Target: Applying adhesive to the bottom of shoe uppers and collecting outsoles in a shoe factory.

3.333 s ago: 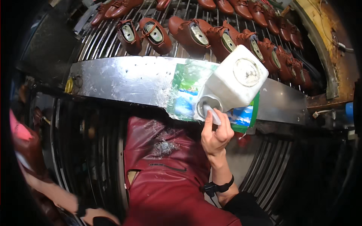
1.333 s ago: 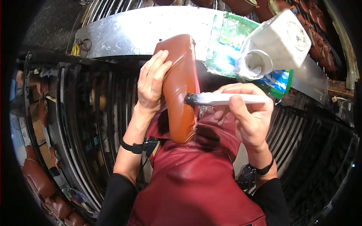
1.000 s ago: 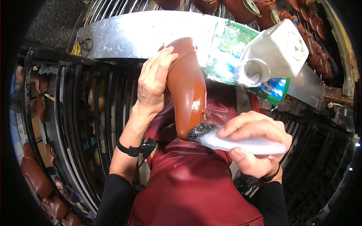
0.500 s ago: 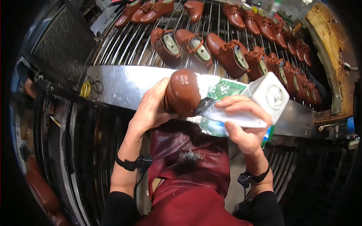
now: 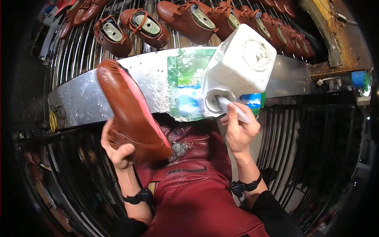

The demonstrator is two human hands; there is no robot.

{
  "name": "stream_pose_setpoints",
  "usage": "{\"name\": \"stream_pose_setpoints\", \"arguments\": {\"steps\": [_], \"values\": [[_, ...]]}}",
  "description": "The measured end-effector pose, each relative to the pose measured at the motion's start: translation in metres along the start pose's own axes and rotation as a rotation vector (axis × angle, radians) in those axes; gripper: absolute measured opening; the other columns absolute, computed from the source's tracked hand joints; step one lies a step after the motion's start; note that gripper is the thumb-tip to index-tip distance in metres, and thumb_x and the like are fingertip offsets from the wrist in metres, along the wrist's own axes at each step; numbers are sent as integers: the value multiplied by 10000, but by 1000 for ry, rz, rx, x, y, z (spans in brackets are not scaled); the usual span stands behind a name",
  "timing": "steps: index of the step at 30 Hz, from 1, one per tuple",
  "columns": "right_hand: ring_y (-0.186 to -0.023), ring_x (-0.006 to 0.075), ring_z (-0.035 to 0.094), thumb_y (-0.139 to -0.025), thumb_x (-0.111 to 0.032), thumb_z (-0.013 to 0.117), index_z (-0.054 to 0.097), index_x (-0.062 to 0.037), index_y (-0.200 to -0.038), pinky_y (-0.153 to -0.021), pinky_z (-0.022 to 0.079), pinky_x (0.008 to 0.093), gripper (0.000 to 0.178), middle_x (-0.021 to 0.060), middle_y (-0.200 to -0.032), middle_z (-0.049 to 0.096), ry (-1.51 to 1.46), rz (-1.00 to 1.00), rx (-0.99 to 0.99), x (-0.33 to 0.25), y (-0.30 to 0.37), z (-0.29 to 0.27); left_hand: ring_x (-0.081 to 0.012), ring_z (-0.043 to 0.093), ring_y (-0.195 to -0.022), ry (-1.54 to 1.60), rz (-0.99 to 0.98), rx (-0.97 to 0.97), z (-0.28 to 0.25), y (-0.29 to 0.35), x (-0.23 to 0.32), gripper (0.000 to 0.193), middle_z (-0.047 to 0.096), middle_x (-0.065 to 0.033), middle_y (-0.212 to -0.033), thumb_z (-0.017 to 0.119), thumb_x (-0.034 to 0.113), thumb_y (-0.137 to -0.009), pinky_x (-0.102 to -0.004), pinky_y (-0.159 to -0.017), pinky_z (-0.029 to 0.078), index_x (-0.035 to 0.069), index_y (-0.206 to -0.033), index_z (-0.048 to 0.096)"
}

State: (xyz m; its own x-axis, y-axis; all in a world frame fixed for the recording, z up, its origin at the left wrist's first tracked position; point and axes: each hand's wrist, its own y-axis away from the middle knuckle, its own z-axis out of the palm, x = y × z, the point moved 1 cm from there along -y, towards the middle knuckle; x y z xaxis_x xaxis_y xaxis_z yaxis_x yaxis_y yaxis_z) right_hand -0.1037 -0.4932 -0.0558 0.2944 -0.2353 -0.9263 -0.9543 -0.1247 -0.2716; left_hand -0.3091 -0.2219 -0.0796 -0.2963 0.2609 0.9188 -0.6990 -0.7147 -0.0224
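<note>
While the left hand (image 5: pixel 118 152) grips a brown leather shoe (image 5: pixel 132 114) by its heel end, fingers and thumb clamped around the back of it, the right hand (image 5: pixel 239 132) holds a white brush handle (image 5: pixel 233 110) pinched between its fingers and thumb. That shoe is raised above the person's lap, sole side facing up, with its toe pointing up and left over the left end of a scratched metal shelf (image 5: pixel 79 100). A pink strip shows along the right edge of the sole.

Tipped on its side, a white plastic jug (image 5: pixel 241 65) lies on the shelf near its middle, its round mouth facing down toward the person. The tip of the brush handle goes into that mouth, so the bristles are hidden inside. Under the jug, a green and blue printed sheet (image 5: pixel 183 85) covers the middle of the shelf and hangs slightly over its near edge.

Beyond the far edge of the shelf, a rack of metal rods (image 5: pixel 79 51) carries a row of brown lace-up shoes (image 5: pixel 185 17), their openings facing the camera. Below the hands, a dark red leather apron (image 5: pixel 193 197) covers the person's lap. Each wrist wears a black band. Dark metal bars curve away on both sides.
</note>
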Motion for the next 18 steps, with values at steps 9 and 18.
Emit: {"name": "stream_pose_setpoints", "arguments": {"steps": [9, 18], "values": [[-463, 233, 623, -1010, -195, 669, 694, 30, -945, -389, 485, 312, 236, 170, -736, 697, -721, 671, -67, -11, -7, -22, -258, 753, -1024, -99, -246, -170, 23, 39, 9, 694, 766, -203, -1148, 845, -20, -638, -372, -966, 580, -71, -1309, 679], [-495, 172, 617, -930, -92, 647, 683, 63, -915, -430, 454, 273, 160, 180, -799, 736, -890, 485, -349, -58, -24, 0, -311, 744, -1100, 1, -369, -226, 36, 35, 23, 711, 737, -255, -1220, 849, 84, -638, -426, -1013, 570, -95, -1302, 670]]}}
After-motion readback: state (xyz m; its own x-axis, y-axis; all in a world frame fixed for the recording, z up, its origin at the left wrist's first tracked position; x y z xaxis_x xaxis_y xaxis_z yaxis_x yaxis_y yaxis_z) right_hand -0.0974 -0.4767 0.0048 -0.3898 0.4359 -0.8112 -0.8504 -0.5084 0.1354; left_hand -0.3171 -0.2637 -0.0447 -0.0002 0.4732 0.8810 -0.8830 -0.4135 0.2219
